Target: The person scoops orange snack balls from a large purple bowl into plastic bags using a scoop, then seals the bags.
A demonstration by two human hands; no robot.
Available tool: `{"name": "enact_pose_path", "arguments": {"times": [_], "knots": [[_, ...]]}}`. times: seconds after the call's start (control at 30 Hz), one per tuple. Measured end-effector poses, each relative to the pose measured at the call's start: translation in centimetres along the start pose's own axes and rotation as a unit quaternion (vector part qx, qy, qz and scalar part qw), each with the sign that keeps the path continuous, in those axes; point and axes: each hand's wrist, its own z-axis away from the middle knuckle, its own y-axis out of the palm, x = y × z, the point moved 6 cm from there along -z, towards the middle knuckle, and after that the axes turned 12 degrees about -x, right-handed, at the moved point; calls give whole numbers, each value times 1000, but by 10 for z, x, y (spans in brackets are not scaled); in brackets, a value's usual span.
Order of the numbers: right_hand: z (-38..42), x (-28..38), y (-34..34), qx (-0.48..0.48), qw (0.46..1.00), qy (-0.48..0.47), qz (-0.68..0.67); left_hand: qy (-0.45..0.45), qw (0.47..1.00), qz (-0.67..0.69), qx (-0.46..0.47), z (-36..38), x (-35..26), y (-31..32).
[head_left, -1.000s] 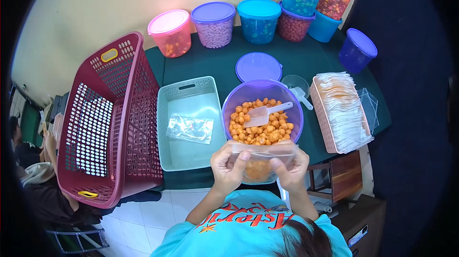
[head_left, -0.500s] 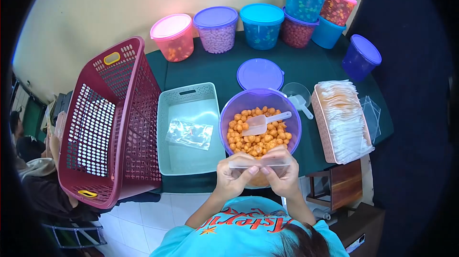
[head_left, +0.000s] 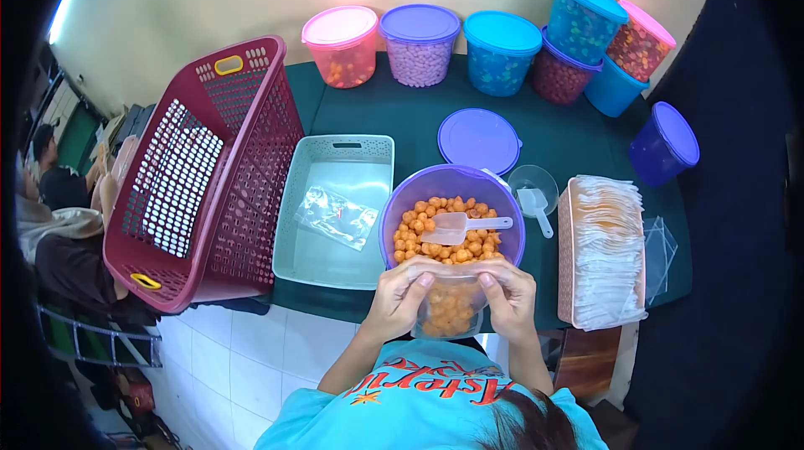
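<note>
A clear plastic bag (head_left: pixel 450 312) with orange round snacks in its lower part hangs between my hands. My left hand (head_left: pixel 398 295) pinches one end of its top edge and my right hand (head_left: pixel 508 297) pinches the other, thumbs toward me. The top edge is stretched flat between them. Just beyond, partly behind the bag, stands a purple tub (head_left: pixel 512 190) of the same orange snacks (head_left: pixel 410 240). A translucent scoop (head_left: pixel 452 229) lies on top of them.
To the left are a pale green basket (head_left: pixel 335 270) holding a clear bag (head_left: pixel 335 217) and a large maroon basket (head_left: pixel 243 173). A purple lid (head_left: pixel 477 140), a second scoop (head_left: pixel 536 205) and a pink box of bags (head_left: pixel 569 299) are rightward. Lidded tubs (head_left: pixel 419 48) line the back. People sit far left.
The bag's top edge was bunched between my closer hands; now my hands are farther apart and its filled body shows. The camera view has shifted and turned slightly.
</note>
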Motion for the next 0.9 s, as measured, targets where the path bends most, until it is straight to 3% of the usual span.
{"name": "enact_pose_path", "arguments": {"times": [0.1,0.17,0.27,0.37,0.43,0.47,0.63,0.67,0.7,0.77,0.9], "knots": [[-2,-5,-3,-6,1000,5,-10,12,997,-64,-31,5,4,6],[-4,1,-5,18,997,-65,-39,7,995,-76,-58,8,8,8],[-5,0,-10,49,996,-60,-42,-57,994,-23,-89,14,15,8],[-5,-6,-13,47,998,-15,-32,20,997,-38,-62,23,5,12],[-5,-8,-7,68,997,-11,-40,3,996,-49,-80,34,9,6],[-4,-8,-2,87,994,-24,-55,-48,993,-43,-100,39,13,1],[1,-8,31,142,984,-77,-72,-4,981,-114,-157,53,-10,-22],[4,-14,38,140,986,-16,-84,7,977,-138,-161,55,-17,-23],[5,-12,48,151,984,-19,-90,19,973,-162,-164,57,-21,-25],[7,-1,63,151,979,-100,-91,30,967,-145,-206,65,-10,-43],[10,0,96,231,967,-31,-105,77,952,-156,-252,72,-21,-73]]}}
